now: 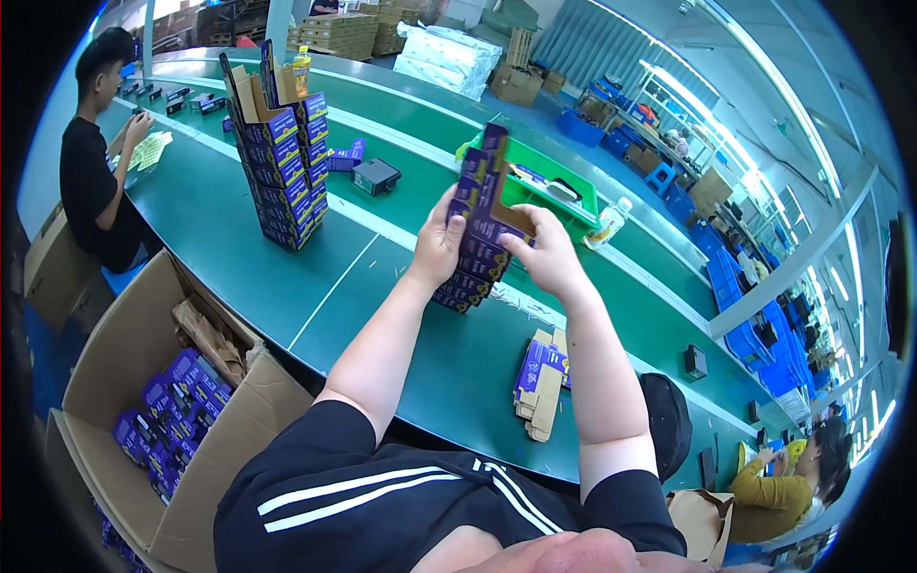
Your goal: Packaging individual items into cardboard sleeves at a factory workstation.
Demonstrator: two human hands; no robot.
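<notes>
In front of me, a stack of purple cardboard boxes (465, 288) stands on the green work table. My left hand (439, 241) grips the left side of an open-topped purple box (485, 212) at the top of this stack, its flaps sticking up. On the other side, my right hand (549, 250) holds the same box, thumb toward me. Its cardboard inside shows brown near my right fingers. Flattened purple-and-brown cartons (542, 387) lie on the table by my right forearm. A taller double stack of purple boxes (282, 181) rises to the left.
Beyond my hands are a green tray (594, 202), a bottle (608, 222) and a black device (376, 177). At lower left, a large carton (205, 497) holds many purple boxes. A black cap (666, 420) is beside my right arm. Co-workers sit left (95, 162) and right (783, 487).
</notes>
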